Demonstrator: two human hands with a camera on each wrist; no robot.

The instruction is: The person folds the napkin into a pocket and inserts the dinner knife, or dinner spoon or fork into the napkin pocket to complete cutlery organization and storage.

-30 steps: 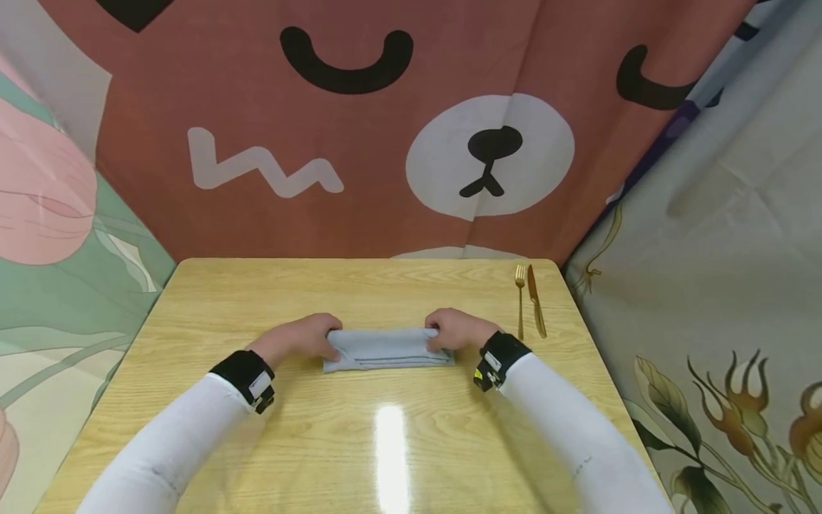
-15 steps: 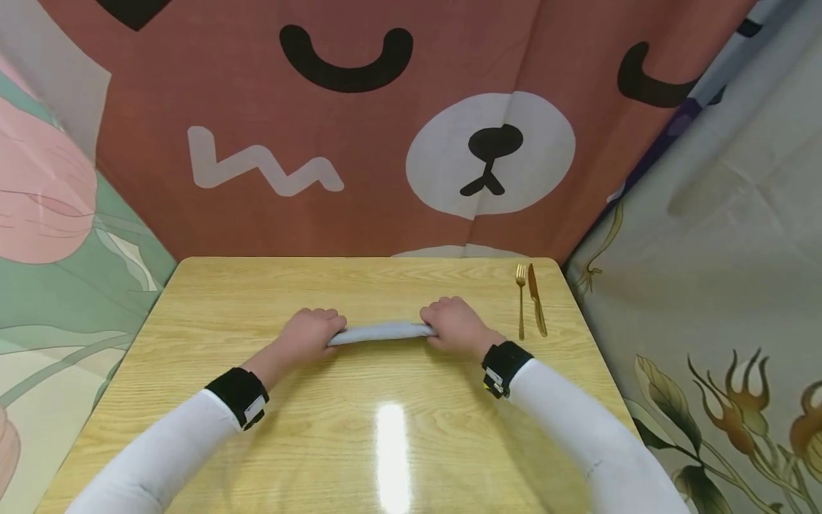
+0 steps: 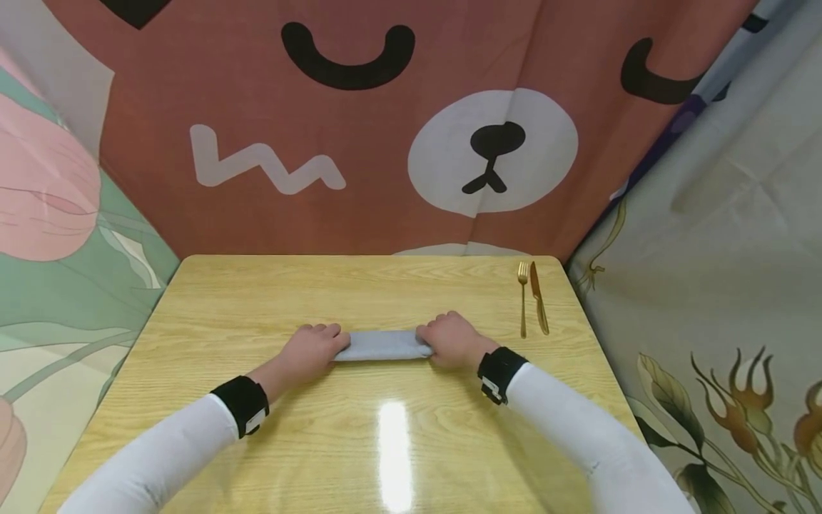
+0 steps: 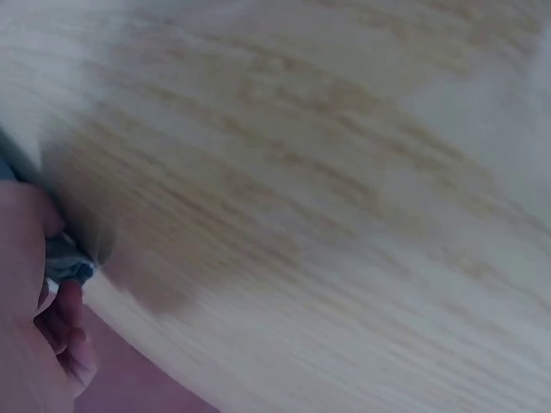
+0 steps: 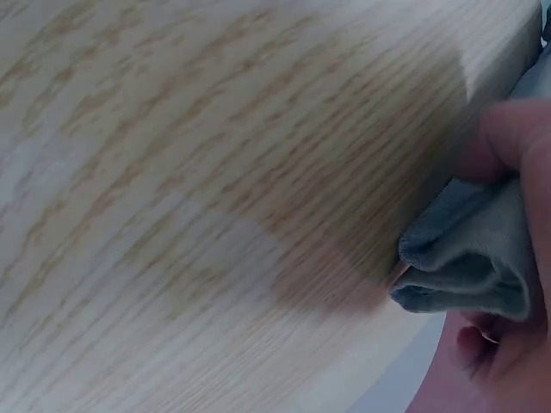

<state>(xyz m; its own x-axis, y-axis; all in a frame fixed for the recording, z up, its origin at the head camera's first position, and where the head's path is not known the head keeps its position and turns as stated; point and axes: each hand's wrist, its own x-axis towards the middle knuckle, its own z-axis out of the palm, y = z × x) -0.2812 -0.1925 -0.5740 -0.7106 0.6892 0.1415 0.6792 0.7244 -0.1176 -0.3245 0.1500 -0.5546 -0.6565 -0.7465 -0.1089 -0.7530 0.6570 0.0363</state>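
A grey-blue folded cloth [image 3: 384, 345] stretches as a narrow strip between both hands over the wooden table. Its left end is gripped by my left hand [image 3: 312, 350], the right end by my right hand [image 3: 454, 341]. In the right wrist view the layered end of the cloth [image 5: 469, 258] shows, with the thumb on one side and fingers on the other. Only a small corner of the cloth [image 4: 69, 258] is visible at the left edge of the left wrist view, between the thumb and fingers. Whether the cloth touches the table is hard to tell.
A gold fork [image 3: 523, 300] and a gold knife [image 3: 539, 298] lie side by side at the table's back right. The wooden table [image 3: 289, 442] meets a brown bear-print curtain [image 3: 359, 221] at its far edge. Printed curtains hang left and right.
The cloth, wider with layered edges toward me a second ago, was lifted and turned over into a narrower strip. Both hands rose, then came down slightly, fingers now over its ends.
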